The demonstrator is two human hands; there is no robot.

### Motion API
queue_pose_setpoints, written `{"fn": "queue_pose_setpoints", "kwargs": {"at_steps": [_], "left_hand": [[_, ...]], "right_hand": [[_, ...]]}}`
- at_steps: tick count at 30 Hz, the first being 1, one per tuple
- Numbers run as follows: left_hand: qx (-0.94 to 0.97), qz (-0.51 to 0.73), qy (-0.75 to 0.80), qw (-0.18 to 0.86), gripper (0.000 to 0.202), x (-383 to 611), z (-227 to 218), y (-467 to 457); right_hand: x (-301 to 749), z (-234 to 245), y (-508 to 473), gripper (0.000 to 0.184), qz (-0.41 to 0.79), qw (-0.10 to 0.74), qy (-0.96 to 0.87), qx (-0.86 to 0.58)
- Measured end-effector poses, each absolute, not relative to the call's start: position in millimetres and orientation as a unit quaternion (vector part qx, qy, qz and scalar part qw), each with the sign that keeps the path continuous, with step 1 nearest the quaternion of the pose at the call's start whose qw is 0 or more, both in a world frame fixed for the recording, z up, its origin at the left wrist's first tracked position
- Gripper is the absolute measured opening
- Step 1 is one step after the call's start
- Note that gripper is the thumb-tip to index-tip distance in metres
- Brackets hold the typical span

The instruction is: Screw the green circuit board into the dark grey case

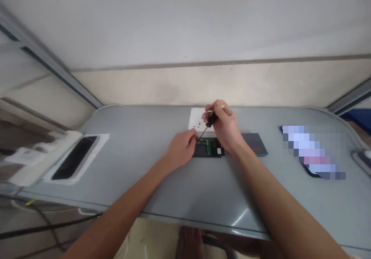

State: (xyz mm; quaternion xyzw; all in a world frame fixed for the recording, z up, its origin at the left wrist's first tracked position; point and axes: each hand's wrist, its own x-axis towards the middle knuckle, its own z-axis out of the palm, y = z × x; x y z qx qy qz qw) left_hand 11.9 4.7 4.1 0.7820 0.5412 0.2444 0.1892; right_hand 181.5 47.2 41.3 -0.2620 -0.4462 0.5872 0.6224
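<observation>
One smooth grey surface (174,193), with a white glint by its near edge. Toward the left edge, on white paper (104,138), a glossy black-faced slab (75,156) with a pale rim. Toward the right edge, a dark-cased slab (311,150), its face masked by coloured blocks past reading. Past the middle, nearer the far edge, a flat black housing (199,150) with green circuit board (208,147) and a white label (219,150) too small to read. At its left end, left hand (182,146) with fingers bent together; cannot tell whether closed on anything. Just right, a flat dark panel (254,142) with a reddish, illegible mark. Above the housing, right hand (224,123), fingers wrapped around a tilted screwdriver (212,119), black-handled with yellow, slim shaft down to the board. By the far edge, a white sheet (194,116) with dark specks.
</observation>
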Motion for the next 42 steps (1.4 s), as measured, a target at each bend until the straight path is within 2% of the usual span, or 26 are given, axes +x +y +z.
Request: {"fn": "queue_pose_setpoints", "kwargs": {"at_steps": [4, 13, 18, 26, 30, 34, 38, 42], "left_hand": [[0.793, 0.229, 0.514, 0.232, 0.025, 2.7, 7.4, 11.6], [0.813, 0.238, 0.492, 0.203, 0.026, -0.3, 5.1, 11.5], [0.811, 0.227, 0.500, 0.204, 0.028, -1.1, 7.5, 12.3], [0.808, 0.226, 0.504, 0.206, 0.029, -4.7, 6.9, 12.4], [0.807, 0.229, 0.504, 0.203, 0.028, -6.1, 5.2, 12.6], [0.810, 0.229, 0.501, 0.200, 0.027, -6.6, 4.5, 12.2], [0.807, 0.229, 0.506, 0.202, 0.027, -5.5, 5.6, 11.2], [0.805, 0.231, 0.505, 0.208, 0.028, -4.3, 6.1, 10.7]], "right_hand": [[179.1, 42.1, 48.4, 0.057, 0.570, 0.636, -0.435, -0.284], [175.3, 50.2, 41.7, 0.043, 0.571, 0.604, -0.485, -0.271], [170.1, 44.5, 42.7, 0.049, 0.524, 0.636, -0.475, -0.308], [180.5, 40.4, 48.1, 0.040, 0.555, 0.636, -0.450, -0.290], [182.6, 33.8, 52.9, 0.049, 0.543, 0.647, -0.435, -0.312], [181.1, 29.1, 54.6, 0.039, 0.519, 0.659, -0.453, -0.301], [179.5, 33.8, 49.1, 0.037, 0.513, 0.636, -0.483, -0.314], [177.1, 36.9, 45.4, 0.047, 0.506, 0.643, -0.473, -0.326]]}}
